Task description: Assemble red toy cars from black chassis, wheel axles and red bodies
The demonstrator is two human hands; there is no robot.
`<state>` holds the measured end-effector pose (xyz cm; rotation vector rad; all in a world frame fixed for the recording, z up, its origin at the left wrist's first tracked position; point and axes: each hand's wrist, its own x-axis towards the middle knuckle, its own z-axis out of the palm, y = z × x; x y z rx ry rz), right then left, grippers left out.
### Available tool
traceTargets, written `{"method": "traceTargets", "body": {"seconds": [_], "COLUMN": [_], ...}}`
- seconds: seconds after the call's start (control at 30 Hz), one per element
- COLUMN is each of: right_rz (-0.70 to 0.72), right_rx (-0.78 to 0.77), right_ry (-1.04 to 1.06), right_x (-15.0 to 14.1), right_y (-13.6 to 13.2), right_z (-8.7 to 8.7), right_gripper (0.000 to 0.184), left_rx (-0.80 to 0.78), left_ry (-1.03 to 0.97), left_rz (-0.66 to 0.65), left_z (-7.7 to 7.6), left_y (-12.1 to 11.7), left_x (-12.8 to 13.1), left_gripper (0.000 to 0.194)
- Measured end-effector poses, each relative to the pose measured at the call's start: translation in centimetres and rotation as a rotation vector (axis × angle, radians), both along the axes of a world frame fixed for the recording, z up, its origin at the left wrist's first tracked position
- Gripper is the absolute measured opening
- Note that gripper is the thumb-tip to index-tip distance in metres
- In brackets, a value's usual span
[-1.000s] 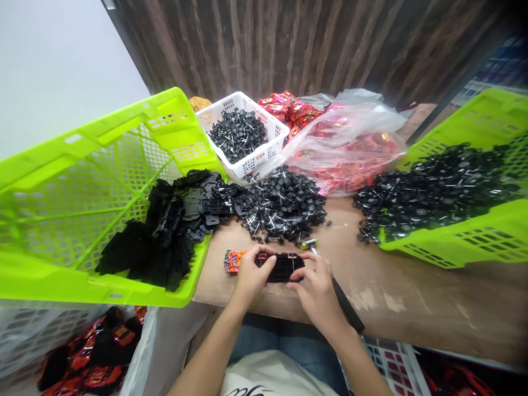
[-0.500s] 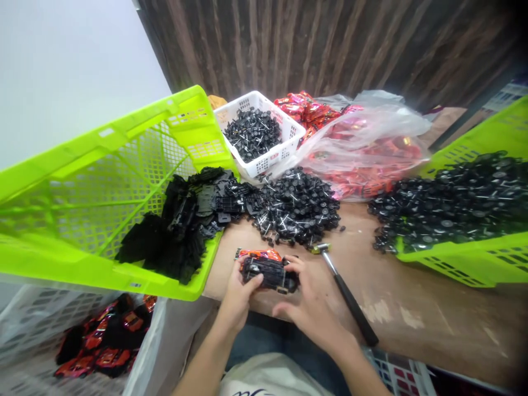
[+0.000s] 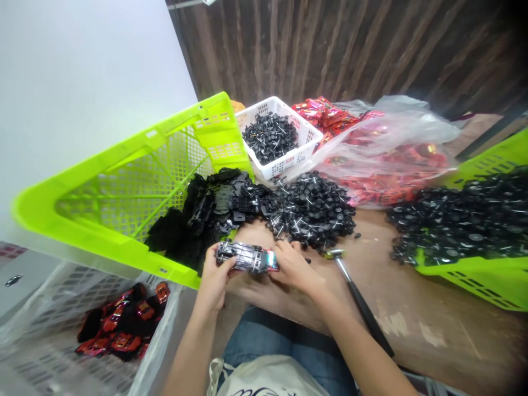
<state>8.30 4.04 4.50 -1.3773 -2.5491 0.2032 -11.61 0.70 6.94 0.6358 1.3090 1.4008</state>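
Note:
A toy car is held above the table edge with its black underside and metal axles facing up. My left hand is closed around its left end, thumb across the underside. At the other end, where a bit of coloured shell shows, my right hand is closed with its fingertips partly hidden. A hammer with a black handle lies on the table right of my right hand. Just beyond the hands is a heap of black wheels on metal axles.
Black chassis plates spill from a tipped green crate. A white basket holds more wheels, beside a plastic bag of red shells. Another green crate with wheels stands right. Below left, a lined basket contains red cars.
The toy car has been lifted and turned, and its underside now catches the light. My right hand went from spread fingers to closed at the car's right end. The view swung left.

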Motion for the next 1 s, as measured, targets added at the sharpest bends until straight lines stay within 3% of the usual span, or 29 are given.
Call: {"method": "traceTargets", "body": {"seconds": [0.13,0.33,0.5,0.7,0.77,0.87,1.0], "right_rz": [-0.248,-0.512,-0.487,-0.512,-0.463,-0.427,-0.448], "right_rx": [0.025,-0.090,-0.234,-0.144,-0.134,-0.099,-0.040], "right_ry": [0.142,0.317,0.186,0.160,0.160,0.135,0.093], "right_x": [3.7,9.0,8.8,7.4,7.2,7.1,7.5], "right_y": [-2.3,-8.5,-12.0,-9.5,-9.0,-9.4,-10.5], "right_z": [0.8,-0.4,-0.7,-1.3,-1.8,-2.9,-4.1], "right_gripper": [0.035,0.035,0.022,0.025,0.028,0.036,0.044], "left_rx": [-0.001,-0.039,-0.020,0.156,0.228,0.383,0.358], "left_ry": [-0.017,0.061,0.489,1.285,1.271,1.081,0.936], "left_rz": [0.014,-0.120,-0.250,-0.134,-0.183,-0.453,-0.709], "left_z": [-1.8,-4.8,-5.7,-4.4,-3.9,-4.2,-5.4], "left_y": [1.4,4.5,5.7,3.9,2.6,0.4,-1.5], "left_x": [0.5,2.7,2.9,2.7,3.9,6.5,9.4], "left_gripper": [0.053,0.045,0.036,0.049,0.042,0.036,0.047]}}
